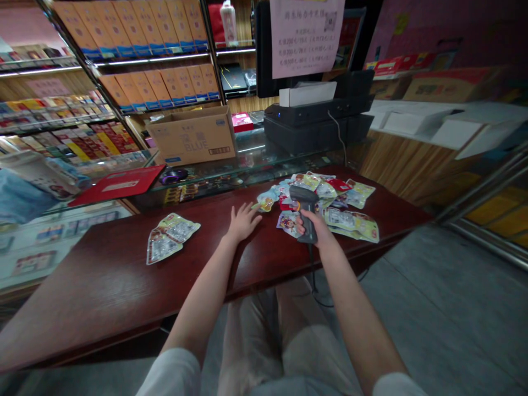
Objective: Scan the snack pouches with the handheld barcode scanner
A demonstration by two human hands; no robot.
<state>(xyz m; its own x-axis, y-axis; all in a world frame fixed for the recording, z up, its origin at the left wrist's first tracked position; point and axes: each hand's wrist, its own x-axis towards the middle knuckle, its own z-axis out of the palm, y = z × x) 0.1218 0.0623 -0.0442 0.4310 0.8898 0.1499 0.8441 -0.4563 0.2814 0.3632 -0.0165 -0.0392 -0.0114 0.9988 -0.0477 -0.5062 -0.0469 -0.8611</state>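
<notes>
My right hand is wrapped round the grip of a dark barcode scanner, whose head points up and to the left over a pile of packets. A cable hangs from the scanner past the table edge. With fingers spread, my left hand rests on the reddish-brown table, close to a small blue and yellow packet at the pile's left side. Several colourful packets overlap in the pile. Farther left lie a few silver and green packets, apart from both hands.
Behind the table runs a glass counter with a cardboard box, a purple and black mouse and a red folder. A black till stands below a paper sign. Stocked shelves line the back.
</notes>
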